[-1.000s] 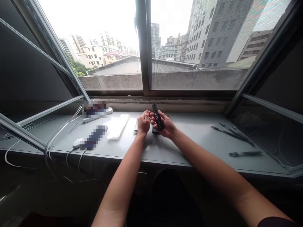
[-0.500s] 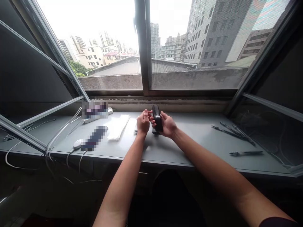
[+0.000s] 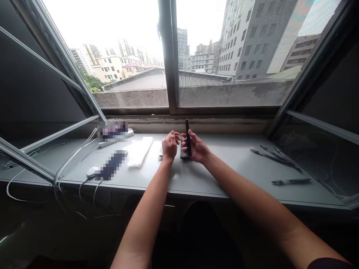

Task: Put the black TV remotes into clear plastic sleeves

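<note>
Remote (image 3: pixel 187 139) edge-on in right hand (image 3: pixel 198 148) — desk's front edge (image 3: pixel 196 194) well apart

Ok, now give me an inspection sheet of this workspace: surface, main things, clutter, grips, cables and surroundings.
Surface: grey desk, flat, front edge in view.
Main things: remote held edge-on; second remote lying on the desk, partly hidden.
Clutter: white sheet, puck and blurred item at left; pens at right; pale item, mostly hidden.
Grips: right grip holds the remote; left grip beside it, fingers partly curled, no held thing visible, contact unclear.
Cables: white cables at left, some hanging over the front edge.
Surroundings: window behind the desk, buildings outside, metal rails both sides.
</note>
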Demonstrator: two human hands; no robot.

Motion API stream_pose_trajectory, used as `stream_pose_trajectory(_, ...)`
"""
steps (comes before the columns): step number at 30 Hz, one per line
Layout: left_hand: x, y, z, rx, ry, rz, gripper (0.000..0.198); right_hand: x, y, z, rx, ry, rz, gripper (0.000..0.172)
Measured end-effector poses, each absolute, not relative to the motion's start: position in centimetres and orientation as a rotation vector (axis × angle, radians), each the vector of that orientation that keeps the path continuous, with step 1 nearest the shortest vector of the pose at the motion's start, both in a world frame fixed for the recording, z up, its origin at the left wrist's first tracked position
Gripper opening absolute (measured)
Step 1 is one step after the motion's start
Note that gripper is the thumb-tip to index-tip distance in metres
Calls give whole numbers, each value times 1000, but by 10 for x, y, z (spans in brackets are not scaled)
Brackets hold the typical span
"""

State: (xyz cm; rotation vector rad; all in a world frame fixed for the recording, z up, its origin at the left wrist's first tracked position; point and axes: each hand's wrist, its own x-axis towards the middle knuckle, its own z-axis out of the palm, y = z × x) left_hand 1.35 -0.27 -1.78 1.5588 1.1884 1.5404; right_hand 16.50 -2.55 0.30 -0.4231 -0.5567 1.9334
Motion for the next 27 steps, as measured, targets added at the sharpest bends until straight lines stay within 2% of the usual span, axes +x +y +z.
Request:
stream_pose_trajectory(3, 13, -1, -20, 1582, 1199, 1602, 60, 163, -25, 2, -543, -555, 1921, 21)
stream_pose_trajectory(11, 11, 2, -24, 1644, 1250, 1676, 61, 164, -28, 4, -430, -575, 1972, 40)
stream_pose_trajectory(16, 17, 3, -27, 1498, 1022, 1456, 70, 169, -26, 5, -324, -614, 1922, 49)
stream_pose_trajectory(20, 21, 2, -30, 1462, 874, 1238, 76, 174, -23, 5, -315, -654, 1835, 48)
stream_pose_trajectory(27, 23, -1, -30, 1401, 799, 1091, 77, 178, -23, 6, -280, -658, 1825, 48)
